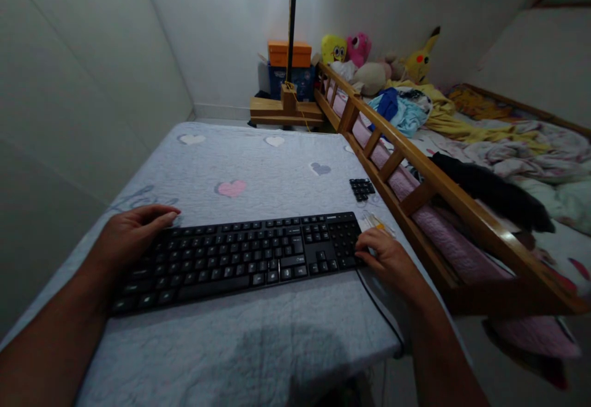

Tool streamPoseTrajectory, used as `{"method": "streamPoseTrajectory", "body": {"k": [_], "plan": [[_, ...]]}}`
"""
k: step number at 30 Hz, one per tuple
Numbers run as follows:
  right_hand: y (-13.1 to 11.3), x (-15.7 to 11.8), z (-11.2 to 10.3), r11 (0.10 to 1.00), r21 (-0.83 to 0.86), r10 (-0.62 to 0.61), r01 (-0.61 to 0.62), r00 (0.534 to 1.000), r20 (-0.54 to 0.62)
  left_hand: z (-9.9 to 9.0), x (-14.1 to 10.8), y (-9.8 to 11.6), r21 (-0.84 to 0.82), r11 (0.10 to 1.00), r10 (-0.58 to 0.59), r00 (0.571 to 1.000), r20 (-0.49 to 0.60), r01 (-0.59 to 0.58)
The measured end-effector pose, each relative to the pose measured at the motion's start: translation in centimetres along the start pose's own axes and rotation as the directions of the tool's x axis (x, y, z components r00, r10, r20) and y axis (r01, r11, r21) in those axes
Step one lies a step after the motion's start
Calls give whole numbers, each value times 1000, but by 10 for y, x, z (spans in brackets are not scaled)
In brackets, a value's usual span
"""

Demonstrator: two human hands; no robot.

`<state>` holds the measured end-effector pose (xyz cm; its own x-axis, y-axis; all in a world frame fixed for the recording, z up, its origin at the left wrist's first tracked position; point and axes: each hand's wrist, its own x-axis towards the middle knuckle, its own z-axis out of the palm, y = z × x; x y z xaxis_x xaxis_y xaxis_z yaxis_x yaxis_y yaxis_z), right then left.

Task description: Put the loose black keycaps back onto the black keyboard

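A black computer keyboard lies slightly slanted on the cloth-covered table. Its number pad is stripped of most keycaps and shows bare round stems. My left hand is closed about the keyboard's left end, thumb and forefinger near the upper left corner; its other fingers are partly hidden. At the right edge, beside the number pad, my right hand has thumb and fingers pinched on the keyboard. Loose black keycaps sit grouped beyond the right end. Thin pale sticks with a yellow part lie just behind my right hand.
The tablecloth is pale blue with hearts. A black cable runs over the table's front right edge. Along the right stands a wooden bed rail, with bedding and plush toys behind it. A wooden stand and an orange box are at the back.
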<state>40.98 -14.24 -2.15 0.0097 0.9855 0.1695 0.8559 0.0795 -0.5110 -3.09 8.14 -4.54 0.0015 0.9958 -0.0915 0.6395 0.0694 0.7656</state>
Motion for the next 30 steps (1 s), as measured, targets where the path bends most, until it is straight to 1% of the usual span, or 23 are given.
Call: {"method": "streamPoseTrajectory", "body": {"k": [4, 9, 16, 19, 24, 30], "plan": [[0, -1, -2, 1000, 19, -21, 21, 1000, -2, 0, -1, 2, 16, 1000, 4, 1000, -3, -4], [5, -2, 1, 999, 30, -42, 43, 999, -27, 0, 1, -1, 7, 1000, 30, 1000, 5, -30], [6, -3, 3, 997, -45, -71, 70, 997, -20, 0, 2, -4, 4, 1000, 17, 1000, 5, -17], [4, -2, 4, 990, -110, -86, 84, 996, -15, -1, 1, -3, 0, 999, 34, 999, 3, -34], [0, -2, 8, 974, -211, -94, 86, 995, -26, -1, 1, -1, -8, 1000, 19, 1000, 9, -19], [2, -4, 10, 974, -209, -85, 82, 996, -3, 1, 4, -8, -8, 1000, 15, 1000, 2, -15]]}}
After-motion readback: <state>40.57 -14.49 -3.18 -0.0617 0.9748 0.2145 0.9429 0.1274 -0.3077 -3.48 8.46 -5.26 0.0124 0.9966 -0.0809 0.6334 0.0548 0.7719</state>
